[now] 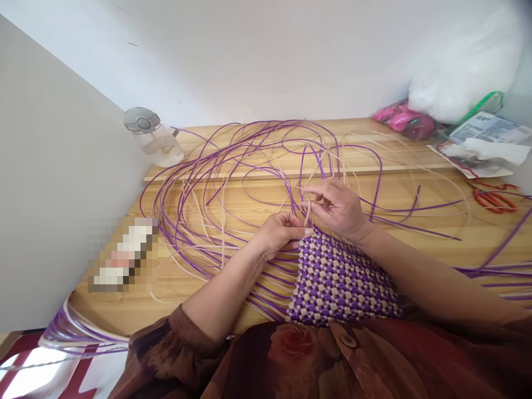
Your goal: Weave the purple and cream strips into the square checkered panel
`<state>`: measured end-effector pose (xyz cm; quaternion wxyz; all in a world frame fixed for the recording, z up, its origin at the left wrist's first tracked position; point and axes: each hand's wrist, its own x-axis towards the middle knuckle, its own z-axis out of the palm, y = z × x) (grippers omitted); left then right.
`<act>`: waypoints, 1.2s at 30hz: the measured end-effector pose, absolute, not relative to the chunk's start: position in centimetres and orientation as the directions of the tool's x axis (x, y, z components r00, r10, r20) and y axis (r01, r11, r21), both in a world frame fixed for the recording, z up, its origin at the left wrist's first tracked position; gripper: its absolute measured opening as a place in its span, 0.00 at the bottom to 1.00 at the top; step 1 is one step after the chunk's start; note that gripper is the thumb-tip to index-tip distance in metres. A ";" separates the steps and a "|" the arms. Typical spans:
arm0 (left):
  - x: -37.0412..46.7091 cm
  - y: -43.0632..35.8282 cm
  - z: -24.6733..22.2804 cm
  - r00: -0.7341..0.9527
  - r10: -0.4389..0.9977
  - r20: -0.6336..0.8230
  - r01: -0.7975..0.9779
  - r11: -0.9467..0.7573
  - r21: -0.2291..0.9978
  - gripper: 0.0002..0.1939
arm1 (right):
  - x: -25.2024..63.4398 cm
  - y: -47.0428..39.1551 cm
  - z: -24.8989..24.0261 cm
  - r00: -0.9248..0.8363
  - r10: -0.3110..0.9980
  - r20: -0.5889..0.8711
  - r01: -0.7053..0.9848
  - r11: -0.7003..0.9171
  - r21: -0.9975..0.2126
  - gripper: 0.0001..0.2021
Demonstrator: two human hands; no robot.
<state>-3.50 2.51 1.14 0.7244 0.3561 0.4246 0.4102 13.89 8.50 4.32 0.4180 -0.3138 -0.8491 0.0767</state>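
Note:
A woven panel (343, 280) in purple and beige checks lies at the table's front edge, against my clothing. Long purple and beige strips (199, 160) fan out from it in loops over the wooden table. My left hand (282, 235) pinches the panel's top left corner, thumb on the weave and fingers curled behind. Just above that corner, my right hand (334, 208) is closed on a beige strip (308, 213) between thumb and fingers. The strip bends down to the corner beside my left fingertips.
A clear bottle with a grey lid (160, 138) stands at the back left. A blurred-out object (122, 257) lies at the left. Red-handled scissors (494, 200), papers (484, 133), a pink bundle (405, 119) and a white bag (461, 72) are at the right.

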 end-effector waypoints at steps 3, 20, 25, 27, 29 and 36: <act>-4.0 2.6 1.3 0.304 0.904 -0.300 -0.144 0.355 0.924 0.26 | 15.0 8.9 5.5 -0.511 0.521 0.684 0.416 0.846 -0.333 0.06; -5.6 2.1 3.2 0.553 0.809 -0.200 0.056 0.203 0.978 0.22 | 15.7 4.1 10.6 -0.751 0.632 -0.193 0.656 0.677 -0.336 0.20; -5.0 1.9 2.8 0.512 0.841 -0.174 -0.022 0.215 0.976 0.25 | 14.3 3.3 11.5 -0.585 0.536 -0.609 0.798 0.245 -0.550 0.16; -4.7 1.8 2.6 0.460 0.871 -0.174 -0.022 0.207 0.978 0.24 | 13.9 3.5 11.3 -0.571 0.517 -0.637 0.798 0.171 -0.577 0.15; -4.3 1.7 2.4 0.392 0.899 -0.193 -0.034 0.224 0.974 0.24 | 13.5 3.6 11.0 -0.572 0.500 -0.650 0.792 0.132 -0.596 0.15; -2.7 1.3 2.2 0.173 0.947 -0.272 -0.086 0.290 0.953 0.21 | 13.8 4.3 11.5 -0.600 0.345 -0.721 0.774 0.026 -0.632 0.25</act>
